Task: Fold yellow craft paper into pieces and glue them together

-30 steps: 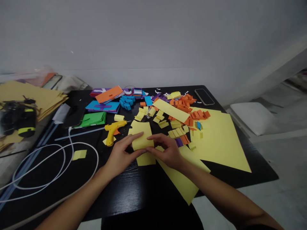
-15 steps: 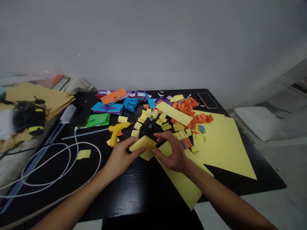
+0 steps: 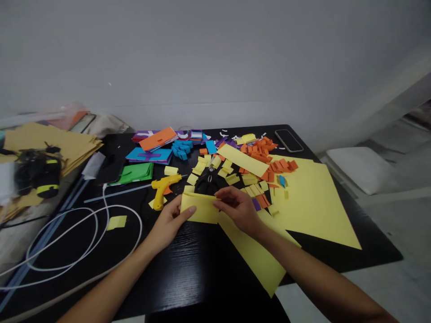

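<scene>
Both my hands hold one folded yellow paper piece (image 3: pixel 201 208) just above the black table (image 3: pixel 188 269). My left hand (image 3: pixel 170 220) pinches its left end, thumb on top. My right hand (image 3: pixel 238 208) pinches its right end with the fingers curled. A long yellow strip (image 3: pixel 256 253) lies under my right wrist. A yellow glue gun (image 3: pixel 161 187) rests just left of my left hand. Black scissors (image 3: pixel 208 180) lie right behind the folded piece.
Small yellow (image 3: pixel 249 179), orange (image 3: pixel 269 154) and blue (image 3: pixel 182 148) paper bits cover the table's far half. Large yellow sheets (image 3: pixel 313 202) lie right, coloured card stacks (image 3: pixel 148 154) and a phone (image 3: pixel 288 140) at the back. A white cable (image 3: pixel 84 237) loops at left, near brown envelopes (image 3: pixel 50 139).
The yellow piece, open and flat a second ago, has been folded over into a narrower strip. Both hands have stayed on its ends. The camera shifted slightly.
</scene>
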A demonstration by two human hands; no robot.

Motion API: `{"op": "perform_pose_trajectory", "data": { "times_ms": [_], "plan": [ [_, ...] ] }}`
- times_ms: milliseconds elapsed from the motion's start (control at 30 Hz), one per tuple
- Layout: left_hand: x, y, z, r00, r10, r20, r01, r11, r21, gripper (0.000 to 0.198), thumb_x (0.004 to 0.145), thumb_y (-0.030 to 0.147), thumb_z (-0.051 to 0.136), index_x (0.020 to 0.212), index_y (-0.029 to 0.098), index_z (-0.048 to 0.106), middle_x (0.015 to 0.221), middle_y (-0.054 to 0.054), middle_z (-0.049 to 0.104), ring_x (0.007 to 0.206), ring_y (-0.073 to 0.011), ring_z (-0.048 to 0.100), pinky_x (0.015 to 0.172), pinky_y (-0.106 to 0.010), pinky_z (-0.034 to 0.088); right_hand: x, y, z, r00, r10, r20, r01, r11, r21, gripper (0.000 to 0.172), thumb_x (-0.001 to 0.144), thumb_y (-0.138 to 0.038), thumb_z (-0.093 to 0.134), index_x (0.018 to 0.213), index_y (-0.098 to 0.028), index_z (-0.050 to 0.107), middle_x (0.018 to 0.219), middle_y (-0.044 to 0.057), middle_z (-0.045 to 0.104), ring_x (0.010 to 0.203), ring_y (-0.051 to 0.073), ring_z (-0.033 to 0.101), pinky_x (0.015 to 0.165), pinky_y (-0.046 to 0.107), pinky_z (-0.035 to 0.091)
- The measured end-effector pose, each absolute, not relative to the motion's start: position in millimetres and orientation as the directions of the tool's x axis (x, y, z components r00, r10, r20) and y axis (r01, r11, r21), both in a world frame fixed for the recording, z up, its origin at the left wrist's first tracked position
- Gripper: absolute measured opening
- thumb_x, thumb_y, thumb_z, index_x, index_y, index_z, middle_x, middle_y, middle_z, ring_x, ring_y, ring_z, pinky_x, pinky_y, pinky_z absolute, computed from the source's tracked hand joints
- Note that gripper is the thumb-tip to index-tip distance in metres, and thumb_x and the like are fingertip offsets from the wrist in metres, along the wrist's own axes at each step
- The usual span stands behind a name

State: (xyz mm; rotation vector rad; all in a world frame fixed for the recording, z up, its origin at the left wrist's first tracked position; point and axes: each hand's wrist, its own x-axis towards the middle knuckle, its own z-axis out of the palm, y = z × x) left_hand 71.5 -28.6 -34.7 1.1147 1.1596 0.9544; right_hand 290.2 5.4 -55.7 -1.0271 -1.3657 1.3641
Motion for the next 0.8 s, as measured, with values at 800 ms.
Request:
{"op": "perform_pose_trajectory", "data": {
  "times_ms": [800],
  "plan": [
    [66,-32,-36,0.427,0.903,-0.051,0.402,-0.139,0.905,0.019,0.086,0.036,0.078,0.079,0.019,0.081,0.078,-0.002,0.071,0.068,-0.0149,0.064,0.06,-0.023,0.049,290,-5,-45,-0.292,0.953,0.082,-0.106,0.053,-0.993,0.033,0.089,-0.051,0.074,0.105,-0.023,0.067,0.094,0.004,0.072,0.087,0.018,0.07,0.077,0.03,0.058]
  ]
}}
